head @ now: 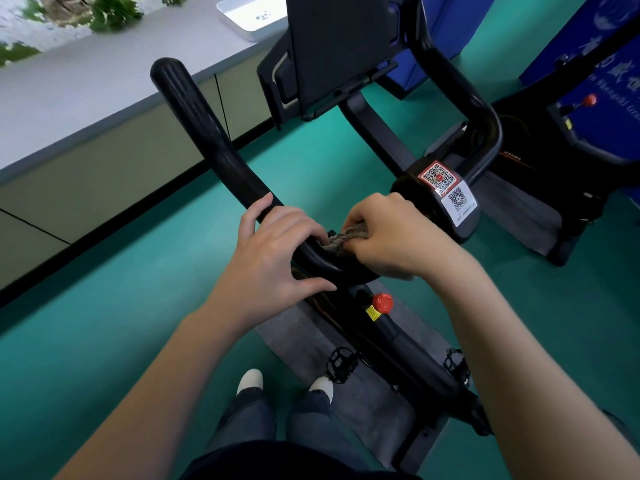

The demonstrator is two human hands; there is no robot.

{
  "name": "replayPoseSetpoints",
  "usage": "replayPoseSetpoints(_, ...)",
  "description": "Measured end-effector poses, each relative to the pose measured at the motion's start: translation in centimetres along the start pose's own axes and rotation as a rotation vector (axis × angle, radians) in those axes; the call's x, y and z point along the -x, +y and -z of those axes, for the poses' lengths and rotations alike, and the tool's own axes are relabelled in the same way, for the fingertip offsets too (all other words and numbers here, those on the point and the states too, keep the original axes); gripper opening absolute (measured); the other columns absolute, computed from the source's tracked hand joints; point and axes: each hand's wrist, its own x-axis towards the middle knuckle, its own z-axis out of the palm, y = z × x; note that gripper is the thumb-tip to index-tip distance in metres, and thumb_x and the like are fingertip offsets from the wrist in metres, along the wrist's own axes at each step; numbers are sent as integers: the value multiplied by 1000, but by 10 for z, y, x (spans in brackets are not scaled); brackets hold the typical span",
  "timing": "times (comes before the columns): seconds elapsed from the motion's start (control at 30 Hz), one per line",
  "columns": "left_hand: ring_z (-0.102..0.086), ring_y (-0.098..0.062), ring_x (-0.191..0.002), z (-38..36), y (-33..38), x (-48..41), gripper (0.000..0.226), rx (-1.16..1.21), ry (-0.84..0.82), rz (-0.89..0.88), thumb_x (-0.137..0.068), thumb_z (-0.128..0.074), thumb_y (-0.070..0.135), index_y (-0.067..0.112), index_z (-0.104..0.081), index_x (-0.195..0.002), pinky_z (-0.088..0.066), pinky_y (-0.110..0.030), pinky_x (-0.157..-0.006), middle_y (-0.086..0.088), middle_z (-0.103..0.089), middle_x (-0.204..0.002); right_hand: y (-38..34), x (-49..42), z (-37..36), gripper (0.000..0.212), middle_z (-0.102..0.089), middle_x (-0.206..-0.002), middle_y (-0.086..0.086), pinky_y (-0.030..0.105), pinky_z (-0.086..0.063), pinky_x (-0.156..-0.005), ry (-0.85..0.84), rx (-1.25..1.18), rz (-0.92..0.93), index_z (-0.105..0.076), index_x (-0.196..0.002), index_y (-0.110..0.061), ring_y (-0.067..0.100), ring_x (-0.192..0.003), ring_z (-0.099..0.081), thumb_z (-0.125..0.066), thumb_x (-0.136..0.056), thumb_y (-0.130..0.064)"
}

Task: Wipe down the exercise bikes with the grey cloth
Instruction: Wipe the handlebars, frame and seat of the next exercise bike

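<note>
The left hand grips the black handlebar of the near exercise bike at its near bend. Its fingers curl over the top of the bar and the thumb hooks underneath. Just beside it, the right hand holds the grey cloth bunched in closed fingers and presses it onto the handlebar where the bar meets the centre block. Only a small fold of cloth shows, between the two hands, touching the left fingertips.

Two QR stickers sit on the centre block just beyond the right hand. A dark console stands at the far end of the handlebar. Below the hands are a red knob on the frame and a pedal on either side.

The bike stands on a grey mat on the green floor. A second bike stands toward the floor's right edge. A white tray rests on the grey ledge at far left.
</note>
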Motion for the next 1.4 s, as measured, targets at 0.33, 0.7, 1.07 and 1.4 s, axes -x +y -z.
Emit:
replayPoseSetpoints(0.33,-55,-16,-106,9,3,1,55,-61,-57,-65,-65,-73,54,19,-58,-104,-13,-42,-113,6,-58,-107,5,21,-9,8,-71,-80,2,33,-55,-72,249,-648,-303,-73,-86,-20,17,-81,-66,-69,-79,-20)
replayPoseSetpoints(0.7,-56,-22,-108,18,20,0,50,-120,-165,-298,-75,-71,46,16,-63,-114,-31,-45,-105,0,-61,-112,2,103,-43,14,-71,-84,-1,41,-57,-73,772,-1162,-377,-68,-91,-20,14,-75,-66,-64,-87,-8)
replayPoseSetpoints(1.07,-51,-28,-119,-19,67,31,52,-89,-362,-563,-81,-70,36,10,-58,-124,-38,-42,-102,-8,-56,-129,7,196,-112,15,-73,-81,-8,18,-51,-63,1175,-1308,-613,-67,-89,-21,5,-75,-66,-65,-87,-7)
replayPoseSetpoints(1.4,-45,-25,-126,-75,154,91,54,-138,-443,-621,-85,-62,42,13,-54,-128,-36,-41,-103,-5,-52,-134,34,321,-156,17,-71,-86,-3,29,-51,-73,1276,-1247,-702,-67,-90,-22,8,-77,-65,-64,-87,-6)
